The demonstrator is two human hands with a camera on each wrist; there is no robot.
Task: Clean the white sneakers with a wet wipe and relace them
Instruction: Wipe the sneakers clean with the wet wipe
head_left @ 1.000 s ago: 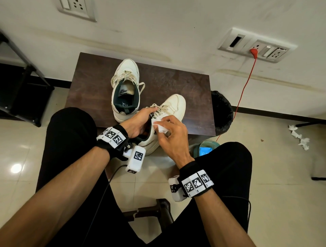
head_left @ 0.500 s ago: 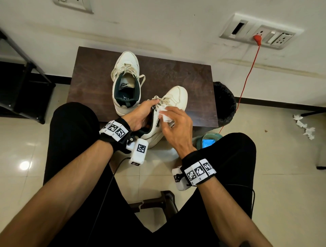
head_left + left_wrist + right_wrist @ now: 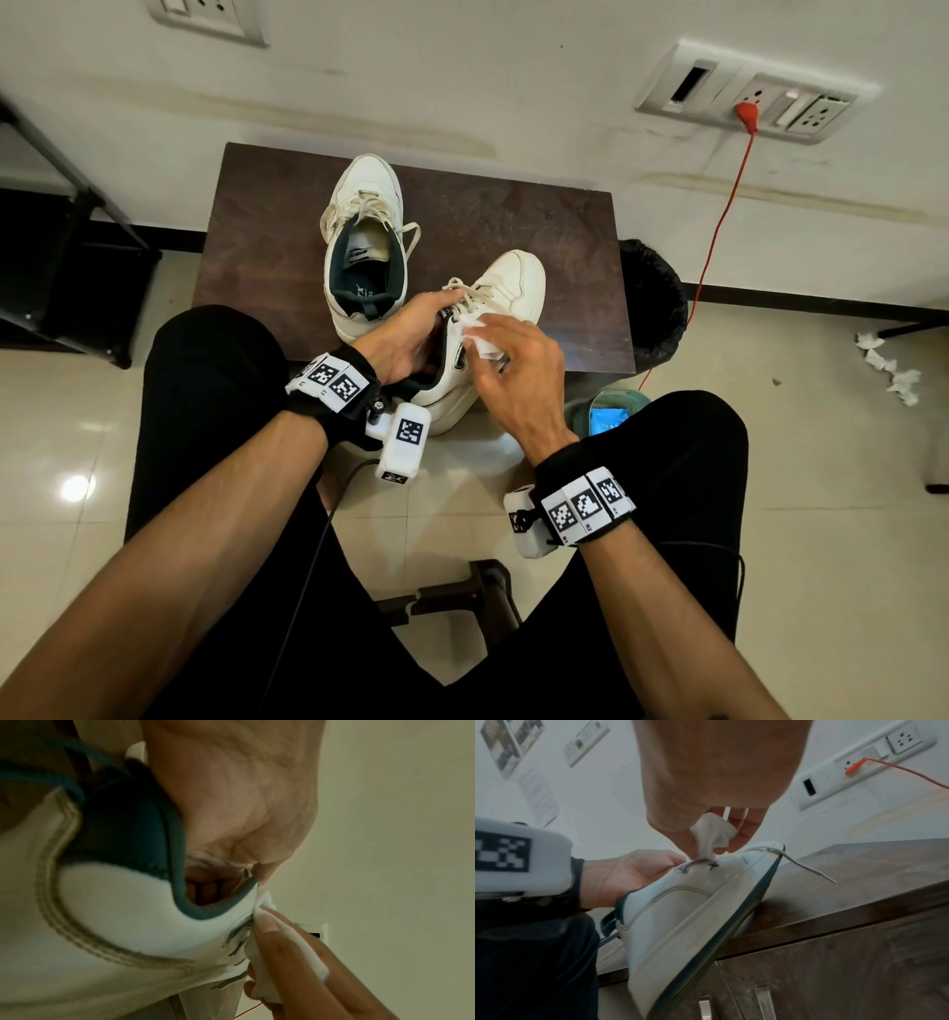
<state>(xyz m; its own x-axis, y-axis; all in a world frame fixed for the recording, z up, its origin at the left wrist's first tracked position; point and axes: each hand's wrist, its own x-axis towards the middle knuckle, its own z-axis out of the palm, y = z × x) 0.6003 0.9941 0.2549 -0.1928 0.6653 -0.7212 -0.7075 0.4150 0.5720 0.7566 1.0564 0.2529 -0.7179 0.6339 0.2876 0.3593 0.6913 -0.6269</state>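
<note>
On the near edge of the dark wooden cabinet [image 3: 287,226] a white sneaker [image 3: 508,288] sits tilted, its toe up on the top and its heel hanging off toward the seated person's lap. The left hand [image 3: 405,339] grips it at the collar, fingers curled down inside the dark lining with the thumb up by the laces [image 3: 467,295]. The right hand [image 3: 518,375] pinches a crumpled wet wipe [image 3: 480,342] between thumb and fingertips and presses it against the sneaker's side, just below the lace holes; from the head view that hand covers most of the spot being wiped. One loose lace end [image 3: 805,868] trails off the far side over the cabinet top.

Behind it, the second sneaker [image 3: 367,241] stands flat on the cabinet, heel toward the person, its laces slack; the two shoes are close, and I cannot tell whether they touch. Just right of the cabinet a bin with a black liner [image 3: 652,303] stands against the wall, and an orange cable [image 3: 719,221] drops from the wall socket [image 3: 744,95] down past it. A teal tub [image 3: 606,416] holding something blue shows between the cabinet and the right knee. Wads of white tissue [image 3: 888,367] lie on the tiled floor far to the right, and a black rack [image 3: 61,246] stands at the left.
</note>
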